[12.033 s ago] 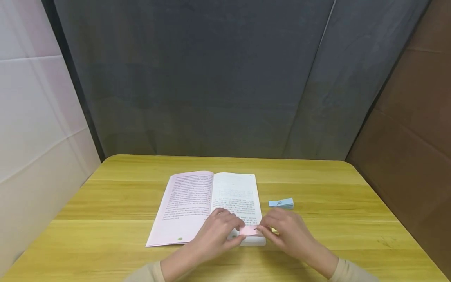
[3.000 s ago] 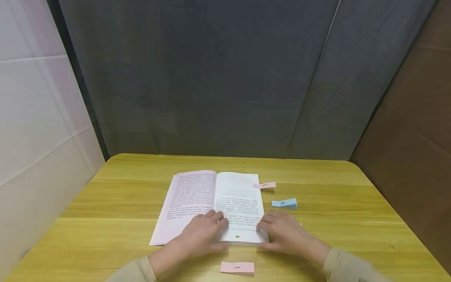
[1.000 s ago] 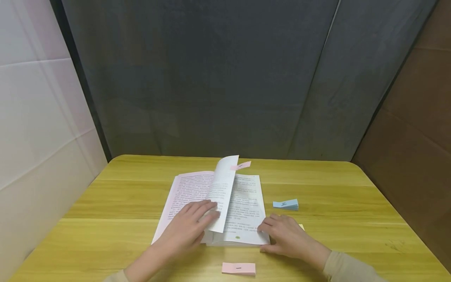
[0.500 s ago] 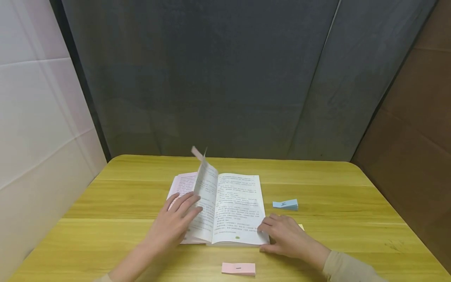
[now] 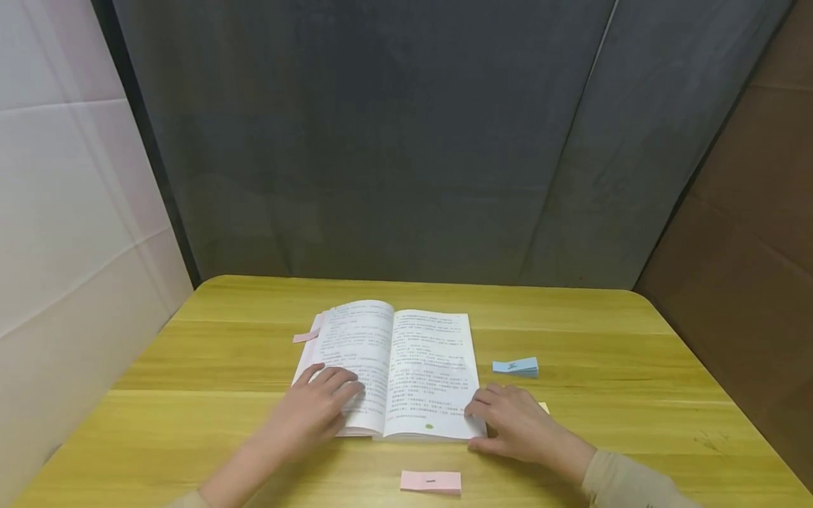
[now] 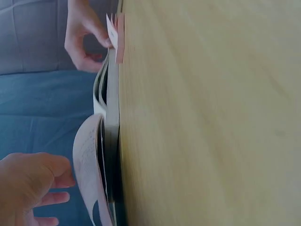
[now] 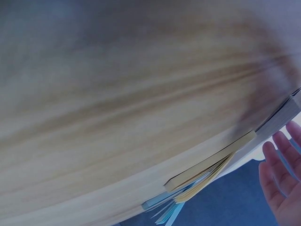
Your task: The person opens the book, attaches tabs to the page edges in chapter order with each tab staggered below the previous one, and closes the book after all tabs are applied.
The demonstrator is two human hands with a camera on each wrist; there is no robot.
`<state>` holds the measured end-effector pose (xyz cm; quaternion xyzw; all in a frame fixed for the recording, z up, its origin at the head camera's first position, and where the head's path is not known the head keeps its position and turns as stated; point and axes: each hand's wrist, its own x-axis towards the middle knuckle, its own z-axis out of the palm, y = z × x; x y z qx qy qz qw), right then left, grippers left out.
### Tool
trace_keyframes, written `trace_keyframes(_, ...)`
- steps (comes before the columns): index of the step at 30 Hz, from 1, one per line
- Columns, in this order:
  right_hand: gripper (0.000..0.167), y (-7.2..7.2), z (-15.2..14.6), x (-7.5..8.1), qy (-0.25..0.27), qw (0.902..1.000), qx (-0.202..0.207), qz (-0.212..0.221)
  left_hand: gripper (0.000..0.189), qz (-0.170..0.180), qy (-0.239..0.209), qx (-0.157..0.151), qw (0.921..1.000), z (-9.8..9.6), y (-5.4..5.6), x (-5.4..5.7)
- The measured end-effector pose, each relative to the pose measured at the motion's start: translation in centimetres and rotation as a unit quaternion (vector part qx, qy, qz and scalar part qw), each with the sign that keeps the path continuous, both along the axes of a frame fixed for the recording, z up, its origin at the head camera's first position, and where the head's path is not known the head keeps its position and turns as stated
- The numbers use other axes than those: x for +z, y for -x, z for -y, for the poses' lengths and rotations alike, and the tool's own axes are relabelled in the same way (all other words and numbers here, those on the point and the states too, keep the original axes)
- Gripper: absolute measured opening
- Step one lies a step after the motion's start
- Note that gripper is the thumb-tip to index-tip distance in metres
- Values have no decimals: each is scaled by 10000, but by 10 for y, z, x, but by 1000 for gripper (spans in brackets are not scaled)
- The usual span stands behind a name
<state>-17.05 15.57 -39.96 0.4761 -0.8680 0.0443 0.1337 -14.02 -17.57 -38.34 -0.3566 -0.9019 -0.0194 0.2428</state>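
An open book (image 5: 432, 367) lies on the table, with printed text on both pages. My left hand (image 5: 317, 402) is over the lower part of its left page, fingers relaxed and spread; in the left wrist view a gap shows between thumb and curved page. At the lower right corner of the book my right hand (image 5: 517, 421) rests with loosely bent fingers and holds nothing. A pink sticky tab (image 5: 306, 336) sticks out past the left page's outer edge. The pink sticky-note pad (image 5: 430, 482), bearing a short black stroke, lies in front of the book.
A blue sticky-note pad (image 5: 515, 367) lies right of the book. Beyond my right hand a yellow pad (image 7: 211, 162) is mostly hidden in the head view. A dark curtain (image 5: 381, 141) stands behind the wooden table (image 5: 222, 339).
My left hand has turned the tabbed leaf from right to left, so the pink tab now points left. That hand has moved left; the right hand has stayed at the book's corner.
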Motion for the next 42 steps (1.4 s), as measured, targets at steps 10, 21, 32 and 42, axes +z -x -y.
trace_keyframes(10,33,1,0,-1,78,9999,63,-76,38,752,-258,-724,9942,-38,4,-9)
trace_keyframes(21,34,1,0,0,72,9999,60,-43,49,1244,27,-288,9918,-62,10,-12)
trace_keyframes(32,35,2,-1,-1,79,9999,83,-44,56,1435,-388,-308,9884,-58,16,-12)
trace_keyframes(42,40,0,-2,0,121,9999,56,-15,63,1532,-722,-291,9851,-52,18,-13)
